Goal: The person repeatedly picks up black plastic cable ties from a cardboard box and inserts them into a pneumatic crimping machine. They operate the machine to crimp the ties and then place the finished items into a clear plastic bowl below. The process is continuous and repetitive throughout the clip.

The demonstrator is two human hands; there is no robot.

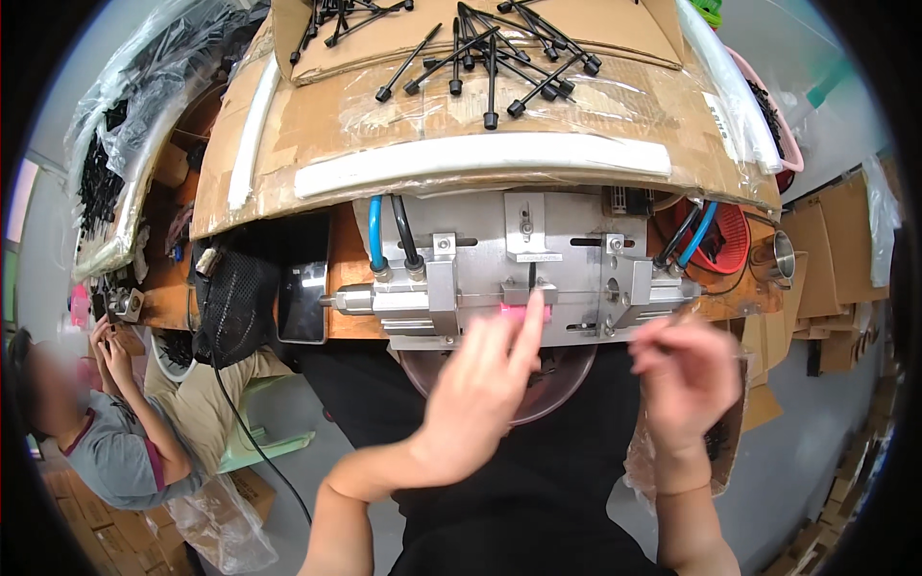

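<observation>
My left hand (477, 398) reaches over the front of a silver metal fixture (480, 331), its index finger stretched out. The fingertip is at the small centre block, close to a thin upright black piece (532, 277); whether it touches cannot be told. A bit of pink (519, 312) shows beside that finger. My right hand (687, 379) is in front of the right-hand cylinder block (648, 293). Its fingers are curled together and blurred, so anything between them cannot be made out. A matching cylinder block (413, 307) sits on the left.
Above the fixture, a cardboard shelf (384, 115) carries several black rods with knobbed ends (492, 86). Blue and black hoses run into both blocks. A round bowl (562, 384) lies below, a red basket (725, 240) at right. Another person (125, 422) sits at left.
</observation>
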